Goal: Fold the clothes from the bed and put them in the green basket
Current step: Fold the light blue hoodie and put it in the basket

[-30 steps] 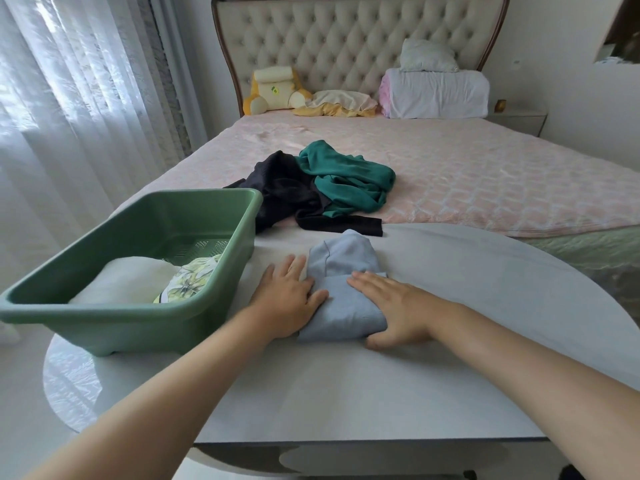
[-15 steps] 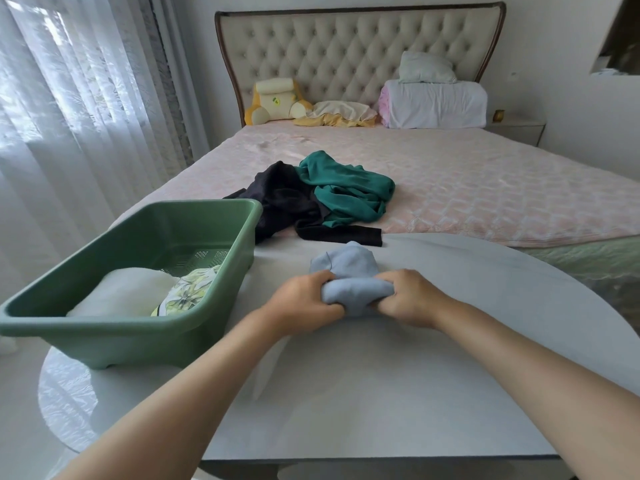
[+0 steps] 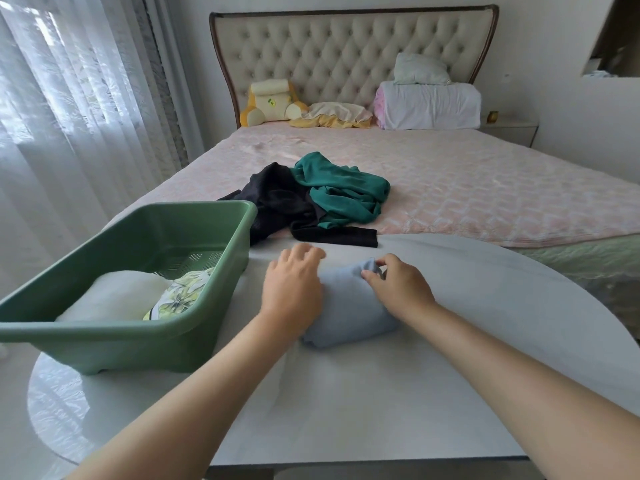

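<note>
A folded light blue garment (image 3: 348, 311) lies on the grey table (image 3: 398, 393) in front of me. My left hand (image 3: 292, 289) rests on its left side, blurred, with fingers loosely spread. My right hand (image 3: 398, 285) pinches the garment's far edge. The green basket (image 3: 114, 336) stands on the table's left and holds a white folded piece (image 3: 110, 294) and a floral piece (image 3: 183, 294). On the bed (image 3: 485, 188) beyond lie a black garment (image 3: 284, 202) and a teal garment (image 3: 343, 192), both crumpled.
A white curtain (image 3: 69, 116) hangs at the left. Pillows (image 3: 429, 103) and a yellow cushion (image 3: 270, 102) sit against the tufted headboard. A nightstand (image 3: 512, 131) stands at the back right. The black garment's sleeve hangs onto the table's far edge.
Both hands gripped the blue garment bunched up half a second ago; now it lies flatter as a folded bundle, my left hand lies on top and my right pinches its far edge.
</note>
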Motion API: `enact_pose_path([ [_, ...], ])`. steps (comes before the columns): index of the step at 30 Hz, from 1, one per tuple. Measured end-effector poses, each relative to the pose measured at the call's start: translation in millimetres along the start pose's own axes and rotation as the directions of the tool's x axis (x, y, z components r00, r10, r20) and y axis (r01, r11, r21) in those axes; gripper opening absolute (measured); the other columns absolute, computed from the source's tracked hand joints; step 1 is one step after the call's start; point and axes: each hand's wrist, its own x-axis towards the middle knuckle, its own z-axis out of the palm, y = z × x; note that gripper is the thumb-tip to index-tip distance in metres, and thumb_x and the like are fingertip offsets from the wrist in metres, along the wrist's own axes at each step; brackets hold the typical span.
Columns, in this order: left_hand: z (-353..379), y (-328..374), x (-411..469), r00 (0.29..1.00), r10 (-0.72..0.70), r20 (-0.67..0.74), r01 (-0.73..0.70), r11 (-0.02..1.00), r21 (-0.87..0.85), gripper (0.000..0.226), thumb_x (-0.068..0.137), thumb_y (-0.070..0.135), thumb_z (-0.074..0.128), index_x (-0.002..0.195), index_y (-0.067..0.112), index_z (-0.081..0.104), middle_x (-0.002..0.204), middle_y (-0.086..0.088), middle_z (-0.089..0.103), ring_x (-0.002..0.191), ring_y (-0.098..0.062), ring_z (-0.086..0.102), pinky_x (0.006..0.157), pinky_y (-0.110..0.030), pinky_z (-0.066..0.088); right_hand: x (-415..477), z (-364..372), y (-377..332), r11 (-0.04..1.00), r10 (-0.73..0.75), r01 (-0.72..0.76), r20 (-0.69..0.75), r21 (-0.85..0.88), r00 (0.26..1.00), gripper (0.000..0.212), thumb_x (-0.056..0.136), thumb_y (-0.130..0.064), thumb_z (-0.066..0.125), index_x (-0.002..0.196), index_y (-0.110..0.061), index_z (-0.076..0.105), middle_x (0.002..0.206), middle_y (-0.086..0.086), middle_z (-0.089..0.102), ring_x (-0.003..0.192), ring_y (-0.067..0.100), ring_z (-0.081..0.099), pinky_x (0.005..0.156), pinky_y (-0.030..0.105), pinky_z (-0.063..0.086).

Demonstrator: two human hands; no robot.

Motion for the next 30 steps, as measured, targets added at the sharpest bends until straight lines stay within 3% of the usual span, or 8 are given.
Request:
enact_pose_path([
  [3, 9, 17, 2, 0.971, 0.198, 0.136, -0.171, 0.968, -0.186, 0.041, 0.1, 0.032, 0.046, 0.14, 0.025, 0.051, 0.148, 0.002, 0.046, 0.135, -0.021, 0.041, 0.108, -0.037, 0.033, 7, 3, -9, 0.967, -0.034, 0.042, 0.033, -0.251, 0.999, 0.045, 0.1, -0.053, 0.048, 0.127, -0.018, 0.055, 0.121, 0.007, 0.065, 0.111, 0.029, 0.06, 0.073, 0.033, 0.04],
  [8, 33, 17, -5, 0.92, 0.199, 0.337, -0.188, 0.98, -0.068, 0.057, 0.104, 0.049, 0.031, 0.155, 0.024, 0.026, 0.164, 0.003, 0.019, 0.151, -0.018, 0.012, 0.119, -0.036, 0.011, 7, 5, -25, 0.825, -0.21, 0.196, 0.035, -0.531, 0.977, 0.032, 0.102, -0.027, 0.047, 0.132, -0.017, 0.05, 0.135, 0.006, 0.052, 0.117, 0.028, 0.056, 0.088, 0.037, 0.045],
  [10, 36, 15, -4, 0.929, 0.196, 0.314, -0.179, 0.98, -0.083, 0.064, 0.102, 0.054, 0.031, 0.156, 0.02, 0.023, 0.163, 0.002, 0.02, 0.15, -0.017, 0.013, 0.119, -0.034, 0.011, 8, 8, -23, 0.771, -0.406, 0.406, 0.114, -0.491, 0.907, 0.034, 0.101, -0.02, 0.046, 0.133, -0.017, 0.054, 0.138, 0.004, 0.053, 0.123, 0.026, 0.052, 0.099, 0.037, 0.042],
  [12, 37, 10, -5, 0.936, 0.182, 0.301, -0.154, 0.981, -0.116, 0.074, 0.098, 0.061, 0.034, 0.155, 0.016, 0.021, 0.162, 0.0, 0.023, 0.149, -0.015, 0.016, 0.119, -0.033, 0.013, 9, 9, -18, 0.81, -0.422, 0.493, 0.268, -0.317, 0.866, 0.042, 0.105, -0.024, 0.039, 0.146, -0.02, 0.047, 0.151, 0.004, 0.047, 0.14, 0.023, 0.042, 0.112, 0.038, 0.035],
  [15, 37, -3, -7, 0.913, 0.111, 0.394, -0.05, 0.986, -0.162, 0.089, 0.09, 0.072, 0.04, 0.157, 0.018, 0.017, 0.163, 0.001, 0.02, 0.149, -0.016, 0.016, 0.121, -0.034, 0.012, 5, 9, -6, 0.905, -0.284, 0.394, 0.466, -0.157, 0.838, 0.051, 0.109, -0.031, 0.027, 0.159, -0.024, 0.025, 0.166, -0.005, 0.022, 0.153, 0.008, 0.015, 0.124, 0.033, 0.015],
  [19, 31, -13, -6, 0.879, 0.102, 0.466, -0.024, 0.985, -0.17, 0.098, 0.083, 0.079, 0.046, 0.157, 0.024, 0.013, 0.164, 0.005, 0.015, 0.15, -0.016, 0.014, 0.122, -0.036, 0.012, 1, 12, 0, 0.947, -0.229, 0.312, 0.516, -0.079, 0.825, 0.051, 0.11, -0.031, 0.025, 0.161, -0.026, 0.018, 0.168, -0.01, 0.012, 0.153, 0.003, 0.005, 0.125, 0.027, 0.003],
  [24, 20, -27, -6, 0.784, 0.081, 0.615, 0.049, 0.98, -0.191, 0.115, 0.073, 0.082, 0.058, 0.158, 0.026, 0.003, 0.165, 0.009, 0.007, 0.15, -0.012, 0.007, 0.123, -0.038, 0.01, 0, 7, -1, 0.961, -0.184, 0.264, 0.525, -0.08, 0.831, 0.054, 0.109, -0.039, 0.03, 0.16, -0.03, 0.017, 0.167, -0.012, 0.014, 0.153, 0.006, 0.011, 0.122, 0.024, 0.006],
  [30, -1, -22, -5, 0.814, 0.186, 0.55, -0.288, 0.952, 0.105, 0.115, 0.072, 0.073, 0.064, 0.157, 0.017, 0.013, 0.164, 0.0, 0.015, 0.15, -0.019, 0.016, 0.121, -0.041, 0.013, -3, 2, -2, 0.857, -0.249, 0.463, 0.605, -0.228, 0.757, 0.111, 0.07, -0.083, 0.056, 0.156, -0.048, -0.003, 0.167, -0.005, 0.016, 0.15, 0.02, 0.026, 0.119, 0.04, 0.028],
])
